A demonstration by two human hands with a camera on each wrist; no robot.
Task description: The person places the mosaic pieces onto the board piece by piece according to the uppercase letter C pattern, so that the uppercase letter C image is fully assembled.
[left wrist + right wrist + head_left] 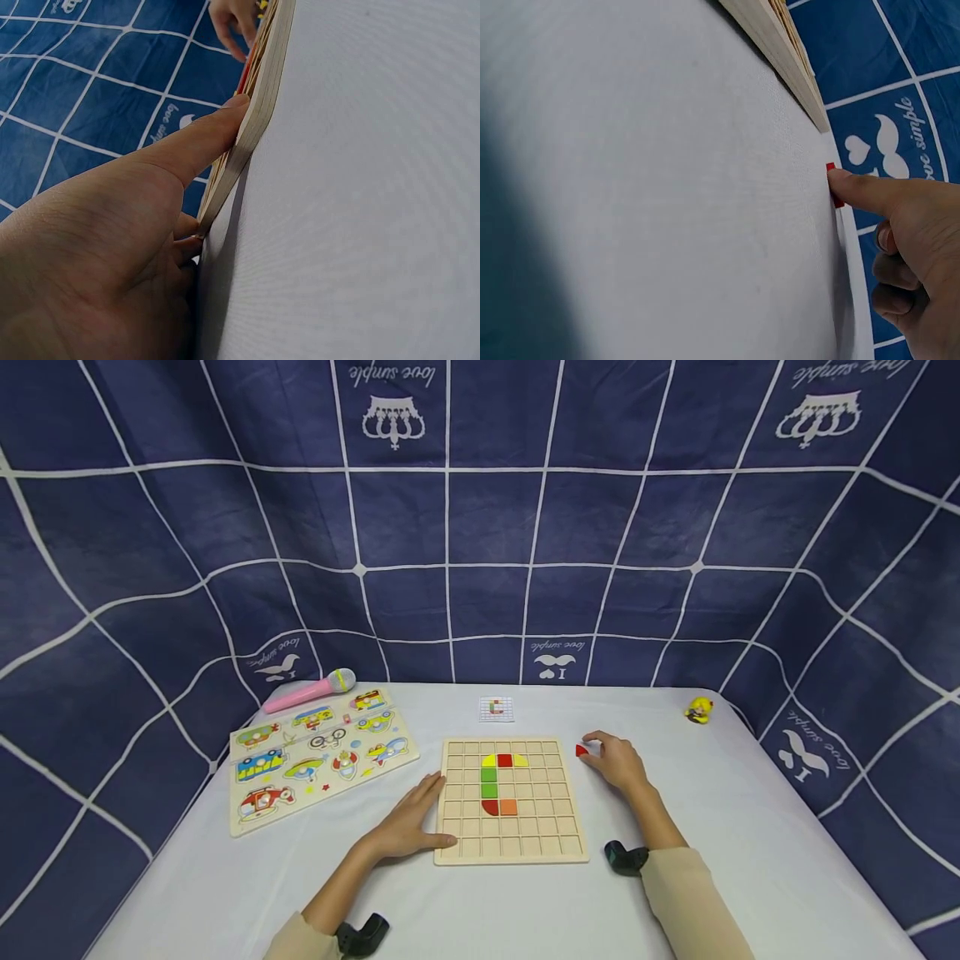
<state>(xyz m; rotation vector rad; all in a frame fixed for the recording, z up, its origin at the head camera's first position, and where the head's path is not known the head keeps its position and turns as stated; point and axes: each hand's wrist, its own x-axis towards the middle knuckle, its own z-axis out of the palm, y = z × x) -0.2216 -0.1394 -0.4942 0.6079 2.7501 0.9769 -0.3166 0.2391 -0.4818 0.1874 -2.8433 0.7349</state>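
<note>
A square wooden grid board (468, 852) lies on the table, with several yellow, red, green and orange pieces (489, 790) forming a C shape in its cells. My left hand (405, 822) rests at the board's left edge, thumb over the near corner and fingers stretched along the side. In the left wrist view the thumb (206, 139) lies straight against the board's rim (262, 112). Just right of the board, my right hand (618, 764) pinches a small red piece (581, 750) at the fingertips. The right wrist view shows the thumb on this red piece (834, 186).
A small pattern card (497, 709) lies beyond the board. At the left are a vehicle peg puzzle (330, 760) and a pink toy microphone (307, 693). A yellow toy figure (699, 710) stands at the far right. Dark blue checked cloth (495, 518) hangs around the white table.
</note>
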